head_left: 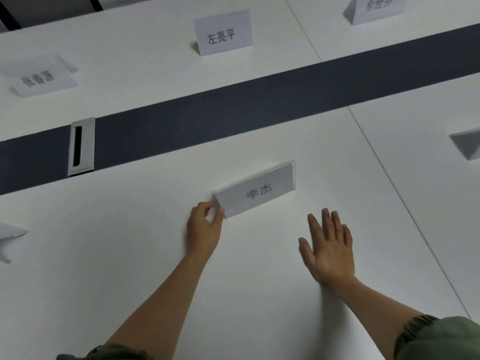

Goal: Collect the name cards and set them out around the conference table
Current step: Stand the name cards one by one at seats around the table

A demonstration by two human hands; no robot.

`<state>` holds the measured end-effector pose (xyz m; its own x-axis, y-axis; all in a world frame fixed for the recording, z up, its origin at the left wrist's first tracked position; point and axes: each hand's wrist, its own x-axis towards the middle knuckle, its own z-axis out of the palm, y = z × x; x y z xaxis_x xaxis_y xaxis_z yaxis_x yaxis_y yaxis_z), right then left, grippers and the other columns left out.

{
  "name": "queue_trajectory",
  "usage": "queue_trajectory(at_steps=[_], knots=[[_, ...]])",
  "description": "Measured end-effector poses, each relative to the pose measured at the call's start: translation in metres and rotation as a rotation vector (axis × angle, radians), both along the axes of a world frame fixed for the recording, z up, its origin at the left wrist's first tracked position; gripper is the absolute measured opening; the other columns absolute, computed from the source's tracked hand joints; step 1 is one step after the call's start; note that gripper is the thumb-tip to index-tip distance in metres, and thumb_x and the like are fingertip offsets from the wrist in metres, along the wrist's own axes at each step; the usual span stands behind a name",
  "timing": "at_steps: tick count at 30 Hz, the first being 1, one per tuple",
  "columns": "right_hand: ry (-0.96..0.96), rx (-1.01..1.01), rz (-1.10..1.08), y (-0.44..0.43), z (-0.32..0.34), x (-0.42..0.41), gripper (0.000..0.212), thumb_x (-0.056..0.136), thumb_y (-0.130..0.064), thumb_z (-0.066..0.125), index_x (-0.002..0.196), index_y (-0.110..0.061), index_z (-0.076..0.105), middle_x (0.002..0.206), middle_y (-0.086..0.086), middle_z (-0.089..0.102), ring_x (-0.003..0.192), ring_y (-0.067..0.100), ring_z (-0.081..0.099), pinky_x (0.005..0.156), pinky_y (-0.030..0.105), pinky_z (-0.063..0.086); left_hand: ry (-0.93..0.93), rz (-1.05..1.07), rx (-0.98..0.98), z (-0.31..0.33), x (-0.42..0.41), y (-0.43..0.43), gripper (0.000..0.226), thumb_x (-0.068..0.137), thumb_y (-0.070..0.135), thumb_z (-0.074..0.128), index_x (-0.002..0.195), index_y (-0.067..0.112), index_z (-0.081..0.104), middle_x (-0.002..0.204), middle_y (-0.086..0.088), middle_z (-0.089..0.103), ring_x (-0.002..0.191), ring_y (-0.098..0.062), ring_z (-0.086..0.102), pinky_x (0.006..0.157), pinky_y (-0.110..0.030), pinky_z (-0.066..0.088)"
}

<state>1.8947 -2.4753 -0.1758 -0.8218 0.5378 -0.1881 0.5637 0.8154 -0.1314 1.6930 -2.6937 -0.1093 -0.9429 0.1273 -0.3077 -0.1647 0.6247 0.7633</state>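
White surface [130, 255], far cards [223, 35] standing.
Left grip [205, 229] pinches the left corner of the near card [257, 193]; right grip [330, 250] is flat, released, nearby.

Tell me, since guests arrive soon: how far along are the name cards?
Done: the 张春源 card, 左亮平 card and 余世芬 card sit across the table. In hand: the left hand pinches the 李杰 card by its corner; right hand open. Left: letting go; seats beyond view unknown.
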Motion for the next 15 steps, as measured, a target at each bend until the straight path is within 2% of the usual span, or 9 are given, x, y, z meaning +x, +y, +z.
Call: queue_trajectory(at_steps=[3, 5, 7, 8, 10, 12, 13, 15], knots=[[-0.019, -0.027, 0.0, -0.002, 0.005, 0.0, 0.067, 0.095, -0.06, 0.02, 0.154, -0.028, 0.018, 0.163, 0.009, 0.01, 0.151, 0.026, -0.004, 0.12, 0.045, 0.005, 0.14, -0.047, -0.281, -0.018, 0.034, -0.03, 0.035, 0.089, 0.025, 0.064, 0.12, 0.008, 0.06, 0.124, -0.012, 0.054, 0.116, -0.028, 0.05, 0.095, -0.039, 0.044], [-0.059, -0.057, 0.001, -0.004, 0.013, -0.001, 0.069, 0.094, -0.06, 0.018, 0.155, -0.027, 0.018, 0.164, 0.01, 0.008, 0.151, 0.028, -0.004, 0.12, 0.047, 0.007, 0.165, -0.105, -0.46, -0.031, 0.059, -0.047, 0.043, 0.093, 0.029, 0.057, 0.13, 0.007, 0.054, 0.141, -0.016, 0.046, 0.132, -0.032, 0.04, 0.106, -0.045, 0.038], [-0.042, -0.089, 0.031, -0.001, 0.031, -0.012, 0.073, 0.091, -0.06, 0.017, 0.154, -0.023, 0.024, 0.162, 0.013, 0.014, 0.15, 0.031, 0.004, 0.119, 0.05, 0.012, 0.184, -0.162, -0.598, -0.043, 0.079, -0.057, 0.049, 0.097, 0.033, 0.047, 0.14, 0.009, 0.045, 0.153, -0.017, 0.032, 0.142, -0.033, 0.026, 0.113, -0.046, 0.029], [0.017, -0.099, 0.066, 0.001, 0.042, -0.022, 0.074, 0.09, -0.059, 0.02, 0.152, -0.02, 0.028, 0.16, 0.015, 0.02, 0.149, 0.033, 0.012, 0.117, 0.052, 0.017, 0.201, -0.194, -0.646, -0.046, 0.087, -0.058, 0.051, 0.099, 0.034, 0.042, 0.143, 0.009, 0.041, 0.155, -0.018, 0.028, 0.145, -0.033, 0.023, 0.115, -0.046, 0.025], [0.229, -0.087, 0.17, 0.009, 0.07, -0.052, 0.069, 0.093, -0.054, 0.036, 0.149, -0.015, 0.035, 0.156, 0.018, 0.03, 0.145, 0.037, 0.025, 0.113, 0.053, 0.024, 0.229, -0.24, -0.721, -0.051, 0.097, -0.056, 0.055, 0.101, 0.037, 0.026, 0.147, 0.007, 0.033, 0.156, -0.022, 0.023, 0.146, -0.036, 0.02, 0.117, -0.046, 0.019], [0.398, -0.056, 0.287, 0.013, 0.094, -0.094, 0.068, 0.091, -0.049, 0.051, 0.148, -0.014, 0.038, 0.154, 0.018, 0.034, 0.143, 0.037, 0.03, 0.112, 0.053, 0.025, 0.241, -0.232, -0.763, -0.053, 0.101, -0.054, 0.063, 0.098, 0.04, 0.015, 0.149, 0.006, 0.028, 0.157, -0.022, 0.02, 0.147, -0.035, 0.017, 0.119, -0.047, 0.017], [0.395, -0.04, 0.34, 0.014, 0.106, -0.115, 0.068, 0.09, -0.05, 0.053, 0.148, -0.016, 0.037, 0.154, 0.016, 0.035, 0.143, 0.036, 0.03, 0.113, 0.052, 0.025, 0.244, -0.229, -0.769, -0.054, 0.1, -0.053, 0.063, 0.097, 0.04, 0.013, 0.149, 0.007, 0.028, 0.157, -0.021, 0.02, 0.147, -0.034, 0.016, 0.119, -0.047, 0.017], [0.223, -0.027, 0.445, 0.011, 0.117, -0.157, 0.071, 0.089, -0.055, 0.054, 0.149, -0.022, 0.033, 0.154, 0.011, 0.036, 0.142, 0.032, 0.031, 0.115, 0.049, 0.024, 0.247, -0.201, -0.772, -0.059, 0.1, -0.053, 0.063, 0.097, 0.04, 0.015, 0.149, 0.007, 0.029, 0.157, -0.02, 0.021, 0.147, -0.033, 0.016, 0.119, -0.048, 0.018]])
